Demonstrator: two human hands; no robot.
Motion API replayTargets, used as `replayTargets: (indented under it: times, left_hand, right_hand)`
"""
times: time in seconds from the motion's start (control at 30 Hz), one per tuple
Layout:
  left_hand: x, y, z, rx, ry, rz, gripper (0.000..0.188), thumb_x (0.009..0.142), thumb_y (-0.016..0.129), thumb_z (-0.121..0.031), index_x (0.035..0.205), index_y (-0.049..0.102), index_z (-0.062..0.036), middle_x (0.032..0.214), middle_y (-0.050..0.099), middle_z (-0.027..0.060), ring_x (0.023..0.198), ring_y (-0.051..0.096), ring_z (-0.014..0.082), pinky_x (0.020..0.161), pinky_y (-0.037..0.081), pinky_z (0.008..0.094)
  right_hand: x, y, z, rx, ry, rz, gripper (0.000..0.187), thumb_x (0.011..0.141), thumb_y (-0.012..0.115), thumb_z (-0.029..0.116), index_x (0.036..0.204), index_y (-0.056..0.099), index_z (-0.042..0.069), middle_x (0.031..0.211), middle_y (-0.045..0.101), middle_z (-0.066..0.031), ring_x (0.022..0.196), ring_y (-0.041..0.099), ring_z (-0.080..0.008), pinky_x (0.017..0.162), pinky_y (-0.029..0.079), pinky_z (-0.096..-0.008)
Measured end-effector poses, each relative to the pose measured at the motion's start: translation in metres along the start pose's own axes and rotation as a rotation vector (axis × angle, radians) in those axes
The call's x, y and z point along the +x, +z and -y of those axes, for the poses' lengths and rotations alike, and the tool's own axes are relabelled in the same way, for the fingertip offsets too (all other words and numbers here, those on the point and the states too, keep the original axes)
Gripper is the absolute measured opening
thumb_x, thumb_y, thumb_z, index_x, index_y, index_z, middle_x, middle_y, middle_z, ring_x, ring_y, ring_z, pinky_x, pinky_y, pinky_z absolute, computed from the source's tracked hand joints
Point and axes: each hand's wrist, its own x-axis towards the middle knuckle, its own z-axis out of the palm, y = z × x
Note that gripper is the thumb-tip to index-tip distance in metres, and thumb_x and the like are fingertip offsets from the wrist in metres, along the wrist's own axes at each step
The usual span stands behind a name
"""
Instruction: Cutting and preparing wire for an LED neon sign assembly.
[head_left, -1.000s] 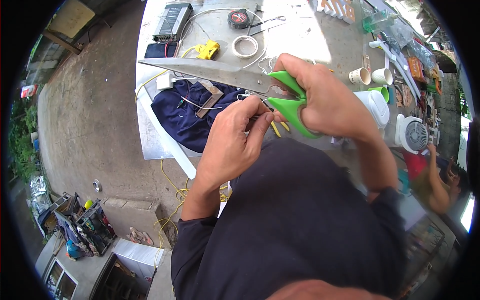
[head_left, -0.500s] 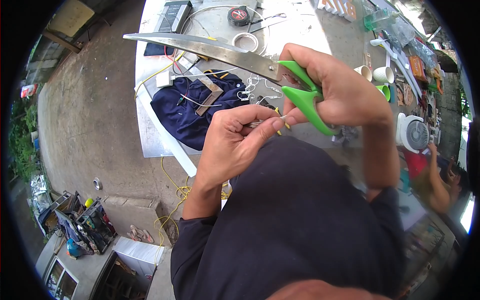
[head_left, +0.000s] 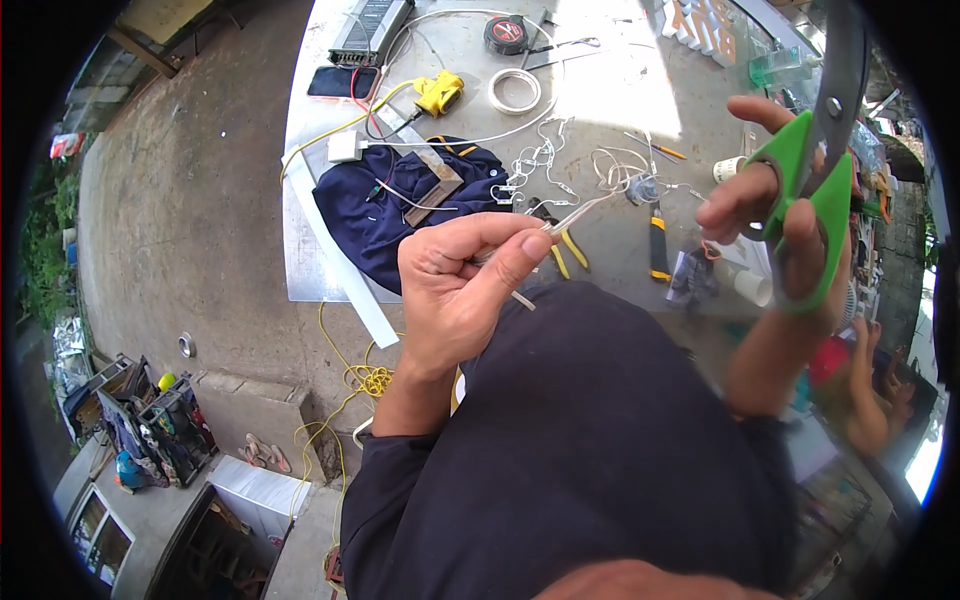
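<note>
My left hand [head_left: 465,285] pinches thin white wire [head_left: 590,207] between thumb and forefinger, in front of my chest. One end sticks out to the upper right, and a short piece shows below the thumb. Out to the right, my right hand [head_left: 738,203] carries large scissors with green handles [head_left: 786,165], fingers through the loops. The metal blades [head_left: 838,85] point up, apart from the wire. Just beyond my left hand, pliers with yellow handles [head_left: 574,256] lie on the table, partly hidden. A string of small white modules [head_left: 540,165] lies behind them.
Dark blue cloth [head_left: 345,215] lies on the metal table with a metal square [head_left: 437,200] on it. Farther back are a tape roll [head_left: 515,108], tape measure [head_left: 506,36], yellow connector [head_left: 438,93] and phone [head_left: 343,82]. A yellow-black cutter [head_left: 658,245] lies right; another person's arm [head_left: 865,400] shows.
My right hand has swung the scissors rightward, away from my left hand; their blades have turned from pointing left to pointing up. My left hand keeps its pinch on the wire.
</note>
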Motion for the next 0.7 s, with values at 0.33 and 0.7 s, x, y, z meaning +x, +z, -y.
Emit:
replayTargets:
  times: [0.33, 0.7]
  left_hand:
    - [0.01, 0.006, 0.012, -0.178, 0.152, -0.092, 0.012, 0.095, 0.072, -0.004, 0.101, 0.074, 0.0058, 0.08, 0.072, 0.0028, 0.064, 0.051, -0.0004, 0.055, 0.036, 0.0153]
    - [0.017, 0.018, 0.028, -0.255, 0.19, -0.133, 0.014, 0.096, 0.071, -0.006, 0.104, 0.073, 0.0054, 0.089, 0.075, 0.0068, 0.072, 0.055, 0.0014, 0.062, 0.041, 0.0159]
  right_hand:
    - [-0.076, 0.023, -0.056, 0.154, 0.314, -0.052, 0.095, 0.071, 0.09, 0.048, 0.139, 0.048, -0.002, 0.071, 0.06, -0.0016, 0.063, 0.055, -0.0073, 0.059, 0.043, -0.023]
    - [-0.089, 0.023, -0.088, -0.002, 0.309, 0.317, 0.096, 0.079, 0.076, 0.067, 0.143, 0.045, 0.003, 0.077, 0.057, -0.0068, 0.071, 0.059, -0.0164, 0.066, 0.045, -0.0312]
